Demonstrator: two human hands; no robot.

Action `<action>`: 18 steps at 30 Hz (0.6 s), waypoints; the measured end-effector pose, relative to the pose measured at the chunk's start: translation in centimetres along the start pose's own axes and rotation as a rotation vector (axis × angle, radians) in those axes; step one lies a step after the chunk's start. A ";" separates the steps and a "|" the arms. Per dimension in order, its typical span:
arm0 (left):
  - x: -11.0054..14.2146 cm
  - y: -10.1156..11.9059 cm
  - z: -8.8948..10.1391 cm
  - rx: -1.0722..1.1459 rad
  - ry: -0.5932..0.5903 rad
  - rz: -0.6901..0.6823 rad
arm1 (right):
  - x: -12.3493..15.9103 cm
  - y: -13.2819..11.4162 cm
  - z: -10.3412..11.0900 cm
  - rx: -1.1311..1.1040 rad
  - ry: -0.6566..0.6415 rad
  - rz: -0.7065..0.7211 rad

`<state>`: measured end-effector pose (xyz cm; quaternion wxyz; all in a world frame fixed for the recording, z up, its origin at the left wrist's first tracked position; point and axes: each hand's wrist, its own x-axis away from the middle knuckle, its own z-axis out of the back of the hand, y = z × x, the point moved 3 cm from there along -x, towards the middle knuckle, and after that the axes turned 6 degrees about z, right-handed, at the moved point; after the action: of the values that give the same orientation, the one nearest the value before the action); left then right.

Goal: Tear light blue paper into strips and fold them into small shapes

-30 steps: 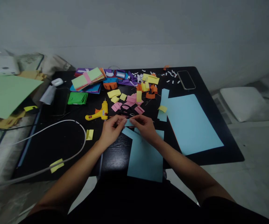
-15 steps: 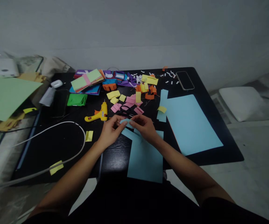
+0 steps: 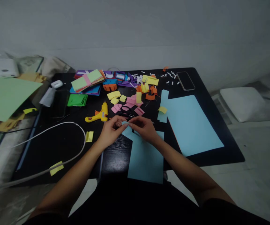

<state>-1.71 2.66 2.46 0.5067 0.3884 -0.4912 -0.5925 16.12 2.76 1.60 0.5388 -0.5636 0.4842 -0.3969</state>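
Observation:
Between the fingertips of my left hand (image 3: 111, 130) and my right hand (image 3: 144, 127) is a small piece of light blue paper (image 3: 125, 122), mostly covered by the fingers. Both hands pinch it, thumbs nearly meeting. Below them a larger light blue sheet (image 3: 146, 162) hangs over the table's front edge, with a blue strip (image 3: 127, 133) beside its top left corner. Just beyond my hands lie black-handled scissors (image 3: 126, 109), partly hidden by pink paper pieces (image 3: 131, 100). Left of them rests a yellow glue gun (image 3: 99, 113).
A stack of light blue sheets (image 3: 193, 125) lies on the right, with blue strips (image 3: 164, 100) alongside. A phone (image 3: 186, 81) is at the back right. Folded green paper (image 3: 77, 100) and a bundle of coloured paper (image 3: 88, 80) sit back left. A white cable (image 3: 84, 137) loops across the left.
My fingertips have drawn closer together, and the small blue paper between them now looks more folded, with less of it showing. Everything else has stayed in place.

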 end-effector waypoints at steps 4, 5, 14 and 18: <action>0.0 0.3 -0.2 0.053 -0.014 -0.010 | -0.1 0.0 0.1 -0.049 0.046 -0.032; 0.0 0.4 -0.2 0.065 -0.014 -0.015 | -0.1 0.0 0.1 -0.051 0.049 -0.034; 0.0 1.0 -0.2 0.130 -0.012 -0.045 | 0.0 -0.2 0.1 -0.070 0.045 -0.012; 0.2 0.9 -0.1 0.041 0.014 -0.080 | 0.1 -0.2 0.2 -0.069 0.055 -0.003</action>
<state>-1.46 2.49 3.30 0.4780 0.4223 -0.4839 -0.5992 16.37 2.73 1.77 0.5050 -0.5716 0.5114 -0.3959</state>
